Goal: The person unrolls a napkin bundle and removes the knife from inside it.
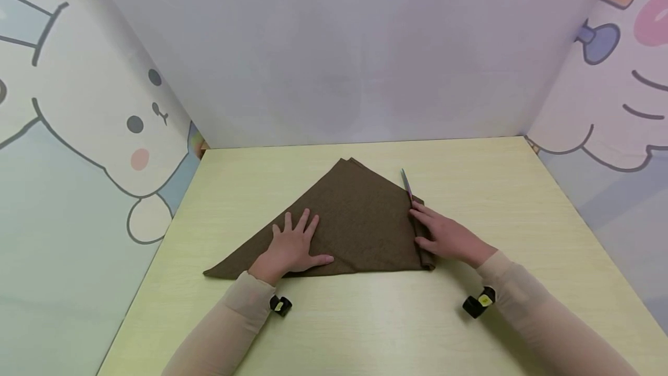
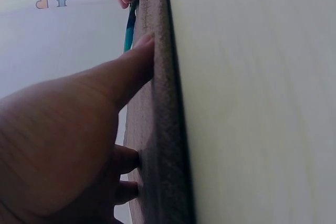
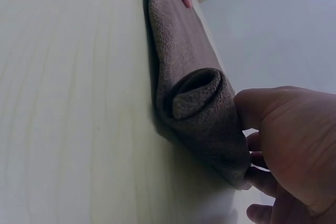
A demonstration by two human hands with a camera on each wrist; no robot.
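A brown cloth (image 1: 360, 219), folded into a broad triangle, lies on the table with its right end turned into a roll (image 3: 202, 95). My left hand (image 1: 292, 248) rests on its left part, fingers spread and thumb pointing right along the front edge. At the right end my right hand (image 1: 449, 238) grips the roll, thumb and fingertips against it in the right wrist view. A slim, pointed, knife-like blade (image 1: 406, 181) sticks out past the far side of the roll; its other end is hidden by cloth and hand. The blade shows teal (image 2: 128, 34) in the left wrist view.
The pale wood-grain table (image 1: 365, 329) meets a plain light wall (image 1: 355, 62) at the back. Walls with cartoon prints stand at left (image 1: 99, 103) and right (image 1: 600, 91). Both wrists carry small black devices, one on the left (image 1: 280, 306) and one on the right (image 1: 478, 302).
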